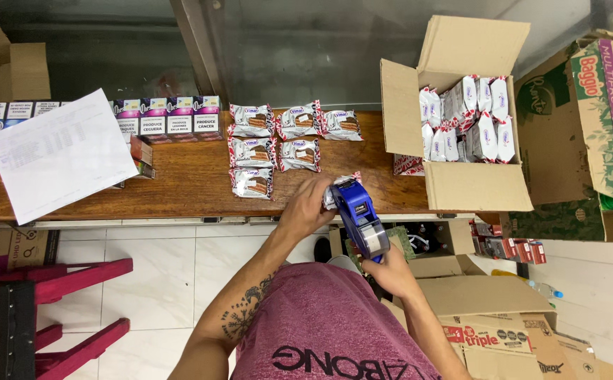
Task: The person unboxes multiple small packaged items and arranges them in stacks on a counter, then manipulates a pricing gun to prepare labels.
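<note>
Head view looks straight down on a wooden counter (179, 186) that runs across the frame, with the person's torso at six o'clock. The largest thing on it is an open carton (461, 186) at three o'clock, packed with upright white-and-red wafer packs (472, 116). At nine o'clock lies a printed sheet (60, 151), tilted, with a row of cigarette boxes (169, 116) just past it toward eleven. Near the centre, six snack packs (274, 144) lie flat in loose rows, near one another and well apart from the carton.

The step in hand looks like price labelling, one pack at a time. The right hand (391, 271) is closed around the handle of a blue label gun (361, 218), whose nose points toward twelve o'clock. The left hand (310, 204) is curled over a single pack (334, 190) at the counter's near edge, pinning it just under the gun's nose; gun and pack appear to touch, though the fingers hide the contact.

By my judgement the next move calls for a firm squeeze with the nose flat on the wrapper, the left hand keeping the slippery pack from sliding. The finished pack would then join the rows at eleven o'clock from the hands.
</note>
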